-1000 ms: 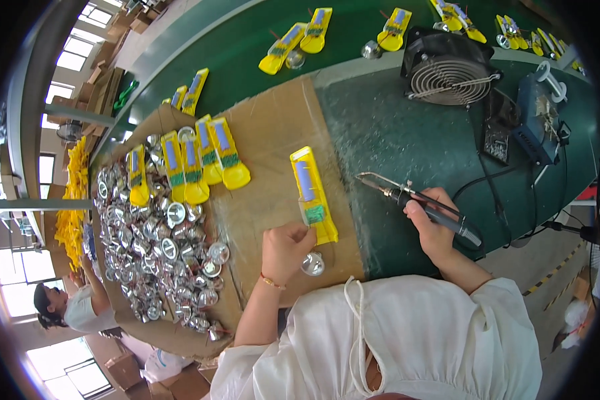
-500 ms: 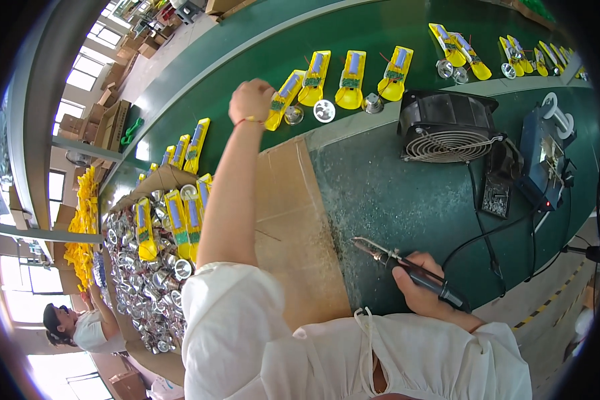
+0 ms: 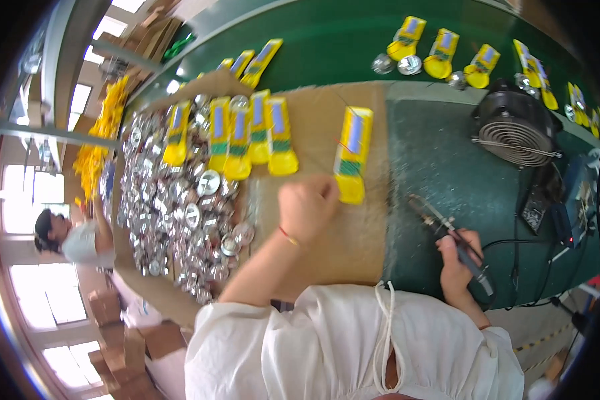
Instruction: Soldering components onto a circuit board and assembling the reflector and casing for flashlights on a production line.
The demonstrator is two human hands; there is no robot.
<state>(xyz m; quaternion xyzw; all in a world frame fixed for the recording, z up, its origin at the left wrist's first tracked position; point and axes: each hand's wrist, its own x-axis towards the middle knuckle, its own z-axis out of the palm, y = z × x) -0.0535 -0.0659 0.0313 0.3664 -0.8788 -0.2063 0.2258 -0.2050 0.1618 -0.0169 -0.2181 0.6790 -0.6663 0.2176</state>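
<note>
One yellow casing (image 3: pixel 360 150) lies on the brown cardboard sheet (image 3: pixel 363 247), its lilac cell (image 3: pixel 355 133) toward the far end and its green board (image 3: pixel 349 167) nearer the person, apart from the group of yellow casings (image 3: pixel 237 150) resting at the edge of the heap of silver reflectors (image 3: pixel 173 213). The left hand (image 3: pixel 307 208) is just beside the near end of that single casing, its fingers curled inward; blur hides whether they pinch anything, and I cannot tell if they touch the plastic. The right hand (image 3: pixel 459 259) grasps a soldering iron (image 3: pixel 440 229) by its handle, the tip over the green worktop (image 3: pixel 417 267) and well apart from the board. By the look of it, the step in hand is setting the casing up for soldering, with the iron not yet applied. The next move seems to call for the left fingers to steady the part and any loose lead, while the right hand brings the tip across to the board without brushing the yellow plastic or the nearby fingers
</note>
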